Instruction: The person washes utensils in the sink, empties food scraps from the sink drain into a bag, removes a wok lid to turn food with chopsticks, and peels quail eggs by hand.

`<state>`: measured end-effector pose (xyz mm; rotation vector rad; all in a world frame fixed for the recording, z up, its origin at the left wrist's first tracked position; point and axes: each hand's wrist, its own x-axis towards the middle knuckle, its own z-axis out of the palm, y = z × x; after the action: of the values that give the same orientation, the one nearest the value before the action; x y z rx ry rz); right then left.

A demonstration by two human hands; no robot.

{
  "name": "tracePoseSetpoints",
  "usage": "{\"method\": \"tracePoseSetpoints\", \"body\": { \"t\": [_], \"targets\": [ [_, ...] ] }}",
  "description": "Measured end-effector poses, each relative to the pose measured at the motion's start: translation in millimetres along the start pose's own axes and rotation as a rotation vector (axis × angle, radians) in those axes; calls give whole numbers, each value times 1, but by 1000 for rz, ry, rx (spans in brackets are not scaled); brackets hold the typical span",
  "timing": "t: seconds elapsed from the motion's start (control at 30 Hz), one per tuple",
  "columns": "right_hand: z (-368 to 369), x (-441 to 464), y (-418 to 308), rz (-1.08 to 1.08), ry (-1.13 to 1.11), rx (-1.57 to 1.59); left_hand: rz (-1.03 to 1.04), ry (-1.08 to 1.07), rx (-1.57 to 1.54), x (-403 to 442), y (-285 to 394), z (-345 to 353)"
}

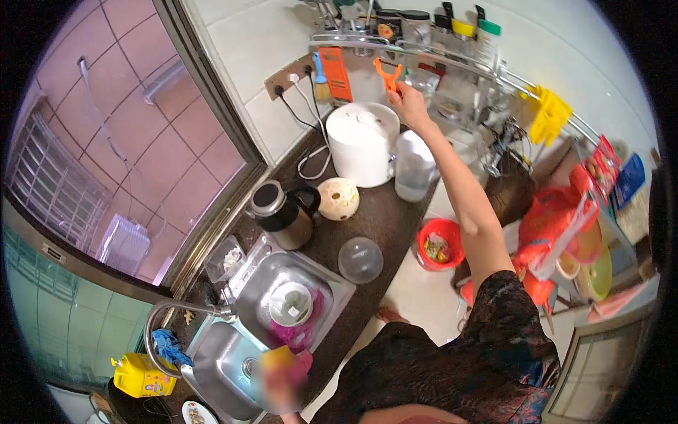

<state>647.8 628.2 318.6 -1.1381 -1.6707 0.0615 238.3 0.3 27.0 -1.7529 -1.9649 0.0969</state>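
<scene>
At one o'clock, an orange peeler [390,83] is held, unreleased, by the right hand [411,107]; what seems a cloth [289,359], by the blurred left hand [282,390] at seven.

An orange Y-shaped tool [389,80] is held up at top centre of the frame, its fork pointing upward. A yellow-and-pink item [281,358], partly blurred, is held at bottom, left of centre.

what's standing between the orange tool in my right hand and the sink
Seen from above, the white cylinder and then the holed cream object stand between the orange tool in the right hand and the sink; the kettle stands beside them.
</scene>
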Motion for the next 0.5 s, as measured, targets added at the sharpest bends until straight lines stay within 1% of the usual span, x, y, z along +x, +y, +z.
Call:
{"method": "tracePoseSetpoints", "body": {
  "t": [0.1, 0.13, 0.2, 0.23, 0.27, 0.3, 0.33, 0.37, 0.4, 0.43, 0.5],
  "targets": [
    [49, 43, 37, 79, -45, -121, -34, -173, 227, -6, 28, 12],
    [61, 54, 48, 71, -56, -110, -49, -183, 231, -20, 39, 35],
    [84, 71, 68, 68, -28, -184, -196, -78, 140, -43, 62, 87],
    [97, 79, 83, 49, 7, -235, -397, -145, -104, -29, 69, 66],
    [108, 88, 98, 44, -5, -222, -629, -194, -360, -9, 75, 48],
    [118, 95, 111, 98, -19, -234, -861, -231, -595, 16, 79, 21],
    [127, 102, 122, 151, -33, -247, -1057, -223, -796, 35, 83, 2],
    [134, 108, 133, 238, -81, -151, -1223, -188, -971, 51, 86, -17],
    [147, 114, 159, 234, -90, -145, -1339, -132, -1116, 65, 90, -32],
    [166, 117, 194, 265, -64, -55, -1423, -74, -1227, 75, 95, -49],
    [167, 118, 194, 241, -151, -322, -1555, 42, -1403, 92, 106, -85]
  ]
}}
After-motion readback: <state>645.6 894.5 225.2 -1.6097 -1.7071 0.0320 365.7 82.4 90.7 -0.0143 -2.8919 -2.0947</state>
